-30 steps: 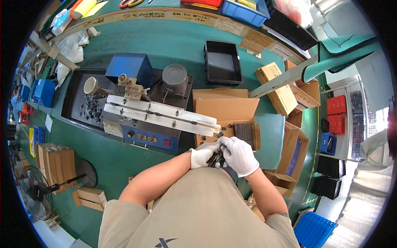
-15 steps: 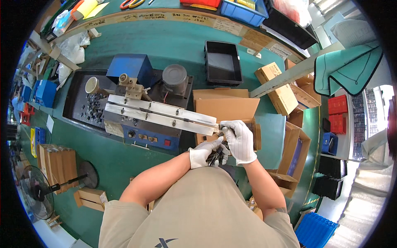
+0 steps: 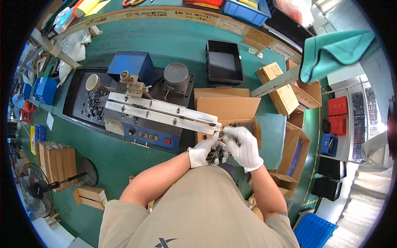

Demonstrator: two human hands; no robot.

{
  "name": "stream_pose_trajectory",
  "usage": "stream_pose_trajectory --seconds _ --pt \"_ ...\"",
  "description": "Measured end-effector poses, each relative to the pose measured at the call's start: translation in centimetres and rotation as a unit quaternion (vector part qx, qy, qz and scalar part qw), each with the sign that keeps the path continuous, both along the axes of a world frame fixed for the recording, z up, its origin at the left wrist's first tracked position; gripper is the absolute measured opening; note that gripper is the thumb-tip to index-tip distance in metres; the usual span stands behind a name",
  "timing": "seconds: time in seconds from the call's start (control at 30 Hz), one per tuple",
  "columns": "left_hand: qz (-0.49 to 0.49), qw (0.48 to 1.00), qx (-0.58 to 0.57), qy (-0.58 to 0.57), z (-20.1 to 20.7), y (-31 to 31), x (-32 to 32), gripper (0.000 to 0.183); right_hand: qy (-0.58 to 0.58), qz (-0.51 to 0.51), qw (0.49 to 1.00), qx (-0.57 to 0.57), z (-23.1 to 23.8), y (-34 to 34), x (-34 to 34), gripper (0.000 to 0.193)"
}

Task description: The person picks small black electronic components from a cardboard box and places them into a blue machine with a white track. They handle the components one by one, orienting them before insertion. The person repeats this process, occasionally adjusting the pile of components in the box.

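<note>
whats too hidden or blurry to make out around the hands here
In the head view:
Right hand: motion blur smears its fingers; their grip is unclear.
Black parts in the left hand: too small to count, partly covered by its fingers.
Open cardboard box: near side partly hidden behind the hands.

Handwriting (image 3: 152,14) along the shelf edge (image 3: 111,17), seemingly too small to read, dark crossed-stroke logo (image 3: 165,242) on beige shirt (image 3: 194,206)

The gloved left hand (image 3: 202,154) is holding small dark parts (image 3: 216,154); the right hand (image 3: 243,147), slightly blurred, is partly covering an open carton (image 3: 227,106) near the white rails (image 3: 159,118).
</note>
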State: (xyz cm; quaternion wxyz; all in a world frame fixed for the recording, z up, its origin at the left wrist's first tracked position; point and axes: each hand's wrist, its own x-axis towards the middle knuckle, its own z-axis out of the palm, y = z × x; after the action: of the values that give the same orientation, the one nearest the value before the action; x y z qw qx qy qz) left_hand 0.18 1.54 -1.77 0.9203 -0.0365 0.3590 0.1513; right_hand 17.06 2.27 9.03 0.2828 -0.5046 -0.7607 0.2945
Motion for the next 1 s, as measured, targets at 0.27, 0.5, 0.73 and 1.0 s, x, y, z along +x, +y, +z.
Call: stream_pose_trajectory --seconds 0.27,0.5,0.73,1.0 --pt "-0.022 1.0 0.019 0.003 -0.9 -0.2 0.3 0.057 -0.154 0.016 0.981 -0.119 -1.2 -1.3 0.9 0.025" --pt "-0.043 0.995 0.039 0.076 0.4 0.0 0.8 0.059 -0.257 0.005 0.964 -0.062 -2.0 -2.6 -0.5 0.02" --pt "-0.044 0.998 0.047 0.009 0.5 0.3 0.4 0.053 -0.053 -0.034 0.992 -0.109 -1.1 -0.4 1.2 0.009" --pt "-0.067 0.995 0.077 0.003 1.0 0.8 -0.2 0.055 -0.038 -0.008 0.991 0.127 -0.1 2.5 -0.9 0.018"
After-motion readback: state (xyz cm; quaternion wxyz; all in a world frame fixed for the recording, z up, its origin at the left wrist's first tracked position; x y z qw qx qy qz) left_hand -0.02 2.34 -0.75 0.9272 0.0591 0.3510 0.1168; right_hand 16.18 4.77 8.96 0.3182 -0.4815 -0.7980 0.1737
